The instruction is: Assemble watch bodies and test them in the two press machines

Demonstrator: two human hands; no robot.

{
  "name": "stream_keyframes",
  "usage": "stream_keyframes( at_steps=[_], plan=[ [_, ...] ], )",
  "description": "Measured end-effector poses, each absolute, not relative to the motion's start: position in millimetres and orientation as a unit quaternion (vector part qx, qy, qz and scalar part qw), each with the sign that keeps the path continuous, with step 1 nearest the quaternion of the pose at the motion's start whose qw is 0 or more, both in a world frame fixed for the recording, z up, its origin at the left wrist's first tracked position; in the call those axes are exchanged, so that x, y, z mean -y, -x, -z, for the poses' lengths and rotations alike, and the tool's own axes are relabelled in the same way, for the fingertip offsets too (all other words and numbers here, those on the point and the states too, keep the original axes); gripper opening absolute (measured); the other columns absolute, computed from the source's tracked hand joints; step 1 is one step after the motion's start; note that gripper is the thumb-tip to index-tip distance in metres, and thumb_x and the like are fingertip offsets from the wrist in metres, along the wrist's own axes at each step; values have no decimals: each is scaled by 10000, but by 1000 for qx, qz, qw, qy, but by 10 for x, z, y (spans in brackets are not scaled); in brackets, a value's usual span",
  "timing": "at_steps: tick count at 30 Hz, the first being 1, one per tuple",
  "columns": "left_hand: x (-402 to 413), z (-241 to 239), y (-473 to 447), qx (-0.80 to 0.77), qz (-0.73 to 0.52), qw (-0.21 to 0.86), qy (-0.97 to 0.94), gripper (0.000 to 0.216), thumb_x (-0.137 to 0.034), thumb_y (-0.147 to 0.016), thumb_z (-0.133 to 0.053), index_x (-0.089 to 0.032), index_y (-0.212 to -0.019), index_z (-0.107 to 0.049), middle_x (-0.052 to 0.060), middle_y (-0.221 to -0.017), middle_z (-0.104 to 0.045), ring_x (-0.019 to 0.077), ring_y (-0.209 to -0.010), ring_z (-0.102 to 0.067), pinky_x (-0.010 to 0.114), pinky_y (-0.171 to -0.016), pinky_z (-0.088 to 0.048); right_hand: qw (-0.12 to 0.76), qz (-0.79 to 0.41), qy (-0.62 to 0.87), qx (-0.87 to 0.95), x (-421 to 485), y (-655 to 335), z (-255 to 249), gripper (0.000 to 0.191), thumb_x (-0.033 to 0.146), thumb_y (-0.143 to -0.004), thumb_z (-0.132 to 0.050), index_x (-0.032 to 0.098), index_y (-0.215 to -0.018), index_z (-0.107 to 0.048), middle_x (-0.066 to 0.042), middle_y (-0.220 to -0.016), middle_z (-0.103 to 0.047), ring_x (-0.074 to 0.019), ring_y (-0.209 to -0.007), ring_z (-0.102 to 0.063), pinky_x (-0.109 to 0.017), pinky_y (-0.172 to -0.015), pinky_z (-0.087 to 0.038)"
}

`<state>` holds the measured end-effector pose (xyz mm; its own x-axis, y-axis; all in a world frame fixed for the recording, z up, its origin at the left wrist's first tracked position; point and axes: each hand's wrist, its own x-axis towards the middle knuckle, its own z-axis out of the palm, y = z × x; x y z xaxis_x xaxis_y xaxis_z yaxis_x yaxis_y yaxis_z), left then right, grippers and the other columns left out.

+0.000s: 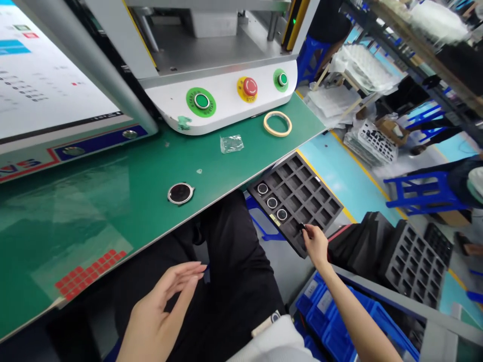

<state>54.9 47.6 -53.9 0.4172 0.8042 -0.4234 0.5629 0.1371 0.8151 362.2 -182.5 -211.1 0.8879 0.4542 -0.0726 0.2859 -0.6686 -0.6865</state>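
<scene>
My right hand (pixel 316 244) reaches over a black foam tray (pixel 309 198). Its thumb and fingers pinch a small dark piece (pixel 302 227) at one of the pockets; its kind is too small to make out. Three round watch cases (pixel 271 202) with dark faces sit in a row of pockets along the tray's near side. Above my lap hangs my left hand (pixel 160 309), holding nothing, its fingers stretched out and the thumb below them. On the green bench top lies a single watch case (pixel 180 193) with a silver rim and dark face.
A press machine with buttons (pixel 222 103) and a monitor (pixel 56 75) stand on the bench (pixel 151 226). A tape roll (pixel 277 123), a clear plastic bag (pixel 231 144) and red stickers (pixel 90 274) lie there. Blue bins (pixel 339 311) and stacked foam trays (pixel 413 261) are at lower right.
</scene>
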Motion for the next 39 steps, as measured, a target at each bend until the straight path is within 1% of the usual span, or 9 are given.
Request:
stream_keyframes(
  at_steps=[5, 11, 16, 20, 24, 28, 31, 36, 39],
  plan=[
    [-479, 544, -523, -533, -85, 536, -649, 375, -581, -832, -542, -270, -1022, -634, 18, -1037, -726, 220, -991, -691, 339, -979, -506, 278, -82, 901, 322, 1681, -3499, 2350, 232, 338, -960, -581, 161, -1105, -621, -68, -1104, -643, -181, -932, -643, -377, -818, -559],
    [-501, 575, -409, -532, -78, 521, -663, 402, -604, -825, -537, -266, -1017, -640, 29, -1034, -731, 226, -990, -695, 321, -944, -526, 262, -18, 874, 409, 1633, -3381, 2403, 236, 340, -960, -582, 150, -1095, -620, -57, -1048, -654, -166, -871, -654, -349, -766, -572],
    [-528, 635, -359, -529, -88, 513, -670, 356, -558, -835, -545, -259, -1000, -647, 21, -1016, -738, 212, -961, -707, 289, -887, -552, 308, 82, 851, 417, 1479, -3379, 1945, 209, 334, -968, -570, 140, -1020, -626, -31, -942, -656, -145, -794, -647, -321, -723, -564],
    [-566, 642, -364, -496, -111, 523, -684, 290, -468, -864, -545, -232, -995, -652, 38, -996, -744, 206, -933, -716, 315, -912, -553, 356, 107, 808, 456, 759, -3285, 1396, 164, 281, -977, -525, 156, -936, -625, -35, -878, -667, -165, -825, -653, -344, -775, -549],
    [-540, 575, -354, -464, -123, 519, -707, 247, -392, -889, -524, -211, -999, -652, 61, -994, -746, 197, -897, -724, 316, -865, -577, 376, 55, 754, 536, -228, -2886, 996, 150, 295, -941, -532, 202, -992, -638, -76, -933, -703, -208, -924, -658, -341, -846, -533],
    [-453, 469, -289, -468, -148, 516, -702, 224, -330, -901, -504, -193, -1000, -651, 80, -998, -747, 192, -892, -724, 309, -840, -585, 376, -11, 731, 569, -891, -2377, 841, 426, 365, -823, -685, 153, -1176, -577, -148, -1129, -669, -300, -1060, -603, -409, -880, -515],
    [-421, 404, -227, -482, -160, 527, -682, 196, -303, -894, -522, -183, -974, -656, 87, -968, -752, 199, -867, -726, 309, -809, -589, 386, -52, 745, 541, -1113, -2164, 833, 399, 295, -815, -676, 125, -1158, -565, -195, -1093, -659, -346, -1050, -568, -477, -895, -468],
    [-432, 344, -194, -488, -162, 572, -639, 172, -304, -881, -571, -178, -953, -663, 96, -950, -751, 214, -876, -716, 327, -821, -567, 437, -136, 734, 502, -1202, -2190, 804, 291, 237, -779, -645, 133, -1043, -577, -211, -1048, -641, -357, -1066, -537, -520, -958, -398],
    [-430, 328, -236, -454, -170, 657, -577, 238, -362, -890, -587, -158, -970, -681, 113, -958, -752, 216, -907, -708, 322, -838, -546, 482, -234, 674, 509, -1044, -2210, 682, 364, 357, -789, -643, 155, -1076, -547, -151, -968, -676, -296, -948, -619, -468, -891, -482]
  ],
)
